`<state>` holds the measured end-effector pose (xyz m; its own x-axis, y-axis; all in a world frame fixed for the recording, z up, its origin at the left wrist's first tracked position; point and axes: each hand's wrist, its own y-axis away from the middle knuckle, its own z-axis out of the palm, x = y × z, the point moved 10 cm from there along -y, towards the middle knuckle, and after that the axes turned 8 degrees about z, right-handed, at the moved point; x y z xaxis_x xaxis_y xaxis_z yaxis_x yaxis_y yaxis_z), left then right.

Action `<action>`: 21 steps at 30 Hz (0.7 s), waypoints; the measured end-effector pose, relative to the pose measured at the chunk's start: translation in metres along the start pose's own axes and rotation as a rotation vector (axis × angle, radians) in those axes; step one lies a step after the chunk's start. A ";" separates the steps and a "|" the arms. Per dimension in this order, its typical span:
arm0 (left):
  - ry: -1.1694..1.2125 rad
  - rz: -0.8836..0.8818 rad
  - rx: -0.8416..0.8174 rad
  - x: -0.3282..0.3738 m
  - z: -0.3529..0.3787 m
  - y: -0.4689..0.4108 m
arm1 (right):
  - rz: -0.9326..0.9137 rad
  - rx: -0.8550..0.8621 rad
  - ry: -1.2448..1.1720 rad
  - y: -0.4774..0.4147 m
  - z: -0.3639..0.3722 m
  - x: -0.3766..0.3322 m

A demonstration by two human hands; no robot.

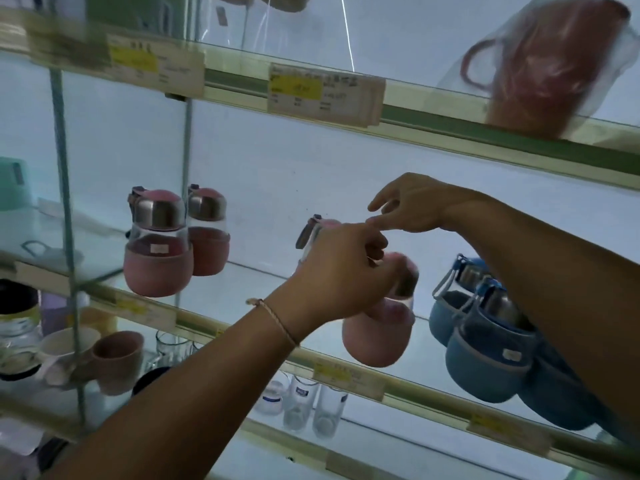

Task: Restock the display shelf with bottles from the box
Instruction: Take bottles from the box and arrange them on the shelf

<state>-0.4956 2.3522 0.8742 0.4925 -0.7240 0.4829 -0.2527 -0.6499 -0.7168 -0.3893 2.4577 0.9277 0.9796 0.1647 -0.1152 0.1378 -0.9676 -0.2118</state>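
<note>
At the middle shelf (201, 323), our left hand (343, 271) has its fingers clamped on a pink bottle (310, 237) (another, blurred, sits at five o'clock). Our right hand (412, 209) hovers at one o'clock, fingers apart. Two shelved pink bottles (159, 251) stand at nine o'clock and blue bottles (485, 355) at four, so we judge the restocking partway done.

Other stock around me: mugs, glasses, price labels.
Up high on my right a pink mug (540, 64) with a handle stands inside a clear plastic bag (620, 60), all of it blurred. Below and left of it hangs a price label (325, 95) with a yellow patch, and a second price label (156, 65) hangs further left; I can't read either. Low on my left a dusty-pink cup (119, 358) sits just beside a white cup (64, 344), with a glass jar (17, 327) under a dark lid at the far edge. Right of those stand small clear glasses (169, 346), then tall clear tumblers (329, 410) with blue marks. A pale green container (12, 185) shows at the left edge.
</note>
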 end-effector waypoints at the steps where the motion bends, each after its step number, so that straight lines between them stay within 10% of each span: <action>1: 0.005 -0.002 0.005 -0.009 -0.006 -0.002 | -0.009 -0.004 0.003 -0.004 0.004 -0.009; 21: -0.033 -0.249 -0.392 -0.166 0.040 -0.025 | 0.105 -0.190 0.030 -0.058 0.055 -0.042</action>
<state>-0.5380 2.4982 0.7919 0.6027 -0.5314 0.5953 -0.4162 -0.8458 -0.3336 -0.4469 2.5168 0.8915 0.9935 0.0576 -0.0977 0.0566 -0.9983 -0.0129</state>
